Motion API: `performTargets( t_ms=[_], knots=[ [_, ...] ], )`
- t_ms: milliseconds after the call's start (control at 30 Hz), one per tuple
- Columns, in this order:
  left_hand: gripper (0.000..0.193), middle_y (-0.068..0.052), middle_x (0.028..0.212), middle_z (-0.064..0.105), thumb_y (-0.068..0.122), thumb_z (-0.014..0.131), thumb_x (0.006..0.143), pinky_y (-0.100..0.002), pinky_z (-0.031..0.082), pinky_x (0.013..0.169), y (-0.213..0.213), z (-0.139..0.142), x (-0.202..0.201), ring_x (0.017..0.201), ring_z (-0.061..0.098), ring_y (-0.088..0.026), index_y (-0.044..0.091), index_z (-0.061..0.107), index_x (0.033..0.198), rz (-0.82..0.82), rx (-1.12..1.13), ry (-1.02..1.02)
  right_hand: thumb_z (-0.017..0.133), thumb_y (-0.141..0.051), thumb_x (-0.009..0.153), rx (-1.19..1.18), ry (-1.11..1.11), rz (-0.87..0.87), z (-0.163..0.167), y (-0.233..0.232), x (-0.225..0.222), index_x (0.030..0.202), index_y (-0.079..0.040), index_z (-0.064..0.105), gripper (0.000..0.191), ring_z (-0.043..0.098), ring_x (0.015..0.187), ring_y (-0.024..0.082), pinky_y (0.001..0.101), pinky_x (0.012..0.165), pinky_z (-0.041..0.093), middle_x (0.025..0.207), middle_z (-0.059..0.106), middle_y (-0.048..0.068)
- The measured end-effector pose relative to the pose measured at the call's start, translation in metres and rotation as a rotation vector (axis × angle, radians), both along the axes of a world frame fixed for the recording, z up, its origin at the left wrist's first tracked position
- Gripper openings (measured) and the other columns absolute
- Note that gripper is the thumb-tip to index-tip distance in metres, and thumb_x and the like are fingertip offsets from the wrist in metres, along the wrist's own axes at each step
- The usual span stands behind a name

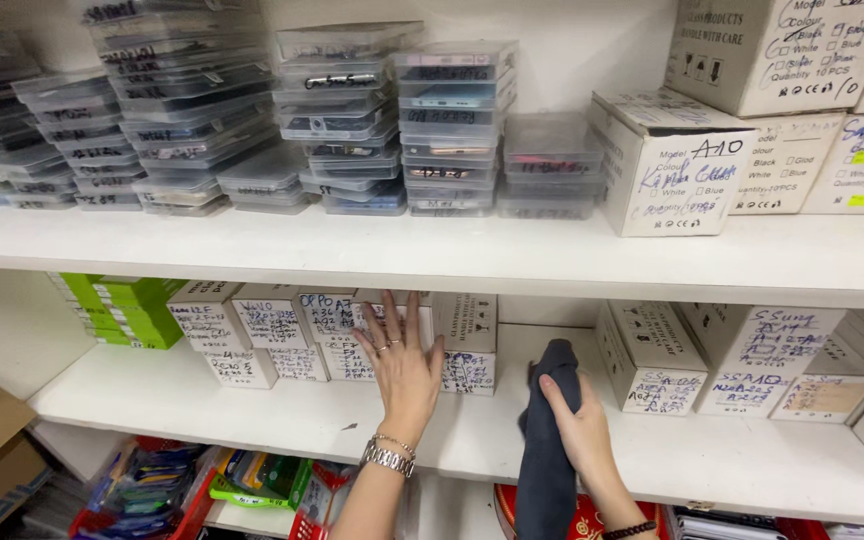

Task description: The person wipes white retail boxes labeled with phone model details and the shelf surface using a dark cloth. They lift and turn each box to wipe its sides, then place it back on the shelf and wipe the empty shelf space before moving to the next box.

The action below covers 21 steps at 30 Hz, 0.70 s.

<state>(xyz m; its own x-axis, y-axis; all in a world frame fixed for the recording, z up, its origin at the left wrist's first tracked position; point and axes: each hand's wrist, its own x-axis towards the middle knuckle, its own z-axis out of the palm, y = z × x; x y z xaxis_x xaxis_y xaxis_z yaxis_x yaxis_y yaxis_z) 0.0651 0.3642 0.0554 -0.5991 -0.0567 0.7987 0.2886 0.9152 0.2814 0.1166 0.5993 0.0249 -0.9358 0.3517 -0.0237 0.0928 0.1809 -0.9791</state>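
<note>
Bright, even overhead light, soft shadows beneath each white shelf point(452, 250), slight wide-angle bending at the edges.

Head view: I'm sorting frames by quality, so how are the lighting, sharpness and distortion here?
Head view: even, bright light with soft shadows under the white shelf; the hands, left hand and right hand with the dark cloth, are fairly sharp; the clear cases show mild glare; shelf edges bow slightly from the wide lens; the far left corner looks soft.
</note>
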Motion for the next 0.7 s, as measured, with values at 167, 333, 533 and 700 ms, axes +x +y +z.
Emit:
performTargets(
  t_ms=[167,333,533,700],
  knots=[
    [0.070,-0.022,0.170,0.020,0.037,0.058,0.100,-0.062,0.007,0.128,0.044,-0.024,0.018,0.157,0.013,-0.042,0.005,0.034,0.158,-0.276,0.032,0.175,0.061,-0.060,0.089,1.031,-0.011,0.208,-0.024,0.003,-0.012,0.155,-0.014,0.044,0.082,0.031,0.141,0.049,0.0518,0.114,0.033,0.160,0.028,0.024],
    [0.063,-0.019,0.162,0.034,0.038,0.053,0.102,-0.048,0.019,0.124,0.103,-0.066,0.036,0.154,0.022,-0.040,0.010,0.035,0.155,-0.630,0.152,-0.417,0.054,-0.052,0.094,1.315,0.022,0.508,-0.074,0.004,-0.037,0.157,-0.014,0.034,0.076,0.018,0.151,0.043,0.0642,0.120,0.011,0.165,0.021,0.017],
    [0.076,-0.023,0.166,0.020,0.041,0.052,0.102,-0.052,0.013,0.124,0.119,-0.110,0.008,0.154,0.013,-0.044,0.010,0.018,0.162,-0.532,0.129,-0.543,0.043,-0.059,0.098,1.118,-0.157,0.357,-0.060,0.067,-0.141,0.156,-0.031,0.035,0.065,0.017,0.153,0.043,0.0580,0.125,0.013,0.170,0.015,0.012],
    [0.085,-0.029,0.165,0.012,0.049,0.052,0.103,-0.056,0.008,0.123,0.127,-0.149,-0.033,0.153,0.007,-0.049,0.009,0.007,0.162,-0.480,0.001,-0.720,0.040,-0.059,0.101,1.108,-0.162,0.277,-0.038,0.039,-0.182,0.158,-0.028,0.033,0.065,0.016,0.152,0.046,0.0592,0.124,0.012,0.165,0.018,0.020]
  ],
)
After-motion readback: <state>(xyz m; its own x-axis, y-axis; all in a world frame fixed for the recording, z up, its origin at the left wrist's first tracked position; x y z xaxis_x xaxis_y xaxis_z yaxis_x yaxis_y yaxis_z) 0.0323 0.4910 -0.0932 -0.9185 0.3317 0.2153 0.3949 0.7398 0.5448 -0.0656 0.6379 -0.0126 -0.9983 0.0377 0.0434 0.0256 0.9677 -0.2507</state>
